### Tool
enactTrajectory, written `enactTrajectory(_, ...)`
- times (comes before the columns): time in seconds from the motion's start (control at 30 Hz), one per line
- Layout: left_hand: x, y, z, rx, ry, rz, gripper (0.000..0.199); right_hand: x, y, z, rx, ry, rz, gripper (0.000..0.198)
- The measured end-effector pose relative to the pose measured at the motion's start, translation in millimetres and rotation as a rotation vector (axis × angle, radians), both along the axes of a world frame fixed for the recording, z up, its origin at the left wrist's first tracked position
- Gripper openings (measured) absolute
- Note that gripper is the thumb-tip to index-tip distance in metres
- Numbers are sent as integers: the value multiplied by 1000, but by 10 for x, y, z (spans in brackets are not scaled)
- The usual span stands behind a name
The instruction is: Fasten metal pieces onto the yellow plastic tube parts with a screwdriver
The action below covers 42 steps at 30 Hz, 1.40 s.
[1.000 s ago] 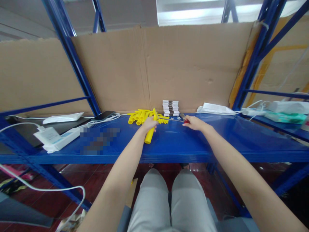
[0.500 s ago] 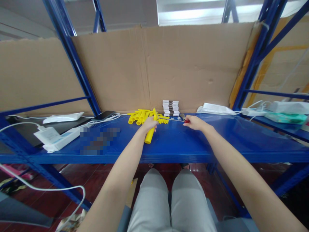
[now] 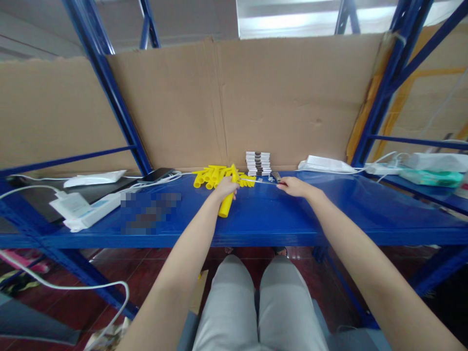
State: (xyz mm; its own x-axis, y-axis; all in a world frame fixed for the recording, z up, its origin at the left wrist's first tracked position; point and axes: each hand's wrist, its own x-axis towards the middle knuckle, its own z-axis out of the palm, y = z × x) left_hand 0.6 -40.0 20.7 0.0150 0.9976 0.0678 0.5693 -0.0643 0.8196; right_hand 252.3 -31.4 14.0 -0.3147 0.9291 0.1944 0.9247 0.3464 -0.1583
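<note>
Blue shelf (image 3: 310, 214), cardboard wall (image 3: 300, 97) behind. One yellow tube (image 3: 225, 206), near shelf's middle, tilted, left hand (image 3: 227, 186) grip clamped around it. One screwdriver (image 3: 262, 182), right hand (image 3: 291, 186) grip closed on handle, shaft reaching tube's upper part; seems mid-step, unfinished. Behind: heap of yellow tubes (image 3: 209, 175), overlapping, uncountable, finished or not unclear. One white stack (image 3: 258, 164), pieces too small to count.

Corrugated cardboard panels (image 3: 292, 97) stand along the back edge of the blue metal surface (image 3: 329, 209), with blue steel posts (image 3: 114, 97) rising at its back corners. Above the cardboard, bright white light (image 3: 292, 19) shows. Dark red floor tiles (image 3: 146, 268) lie below the front edge.
</note>
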Motion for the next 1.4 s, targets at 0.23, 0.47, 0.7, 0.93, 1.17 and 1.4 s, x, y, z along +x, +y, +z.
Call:
enactTrajectory(0.23,4,15,4,3,-3,12,7,16,4,-51,-1,48,-51,20)
enactTrajectory(0.47,-6,37,-9,-2,-12,9,10,-8,-7,-7,-18,19,-12,18)
enactTrajectory(0.7,3,9,4,-3,3,2,12,-2,-13,-14,19,10,-33,15)
enactTrajectory(0.93,20,-5,18,-9,18,7,11,13,11,-42,29,48,-51,13)
enactTrajectory(1.17,28,-11,18,-10,20,11,8,16,-5,-37,39,65,-74,10)
enactTrajectory(1.4,16,-6,9,-3,13,9,7,32,5,-34,35,49,-73,9)
